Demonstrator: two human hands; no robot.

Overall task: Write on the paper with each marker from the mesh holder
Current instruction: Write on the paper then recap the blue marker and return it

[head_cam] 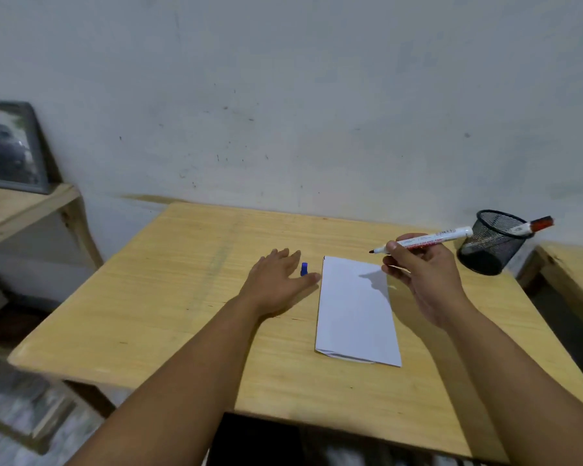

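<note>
Above the paper (357, 311), right hand (424, 277) holds red-lettered marker (424, 241).

Uncapped marker (428, 241) above folded white paper (355, 307); red-capped marker (532, 226) in mesh holder (492, 243).

The only lettering in view runs along the white barrel of the marker (424, 241) gripped in the right hand (421, 277): a red printed band just above the fingers and a darker line of print farther out toward the barrel's far end, both too blurred and small to read. A second marker (529, 227), beyond that hand in the mesh holder (492, 243), carries faint print on its white barrel that cannot be read either.
</note>
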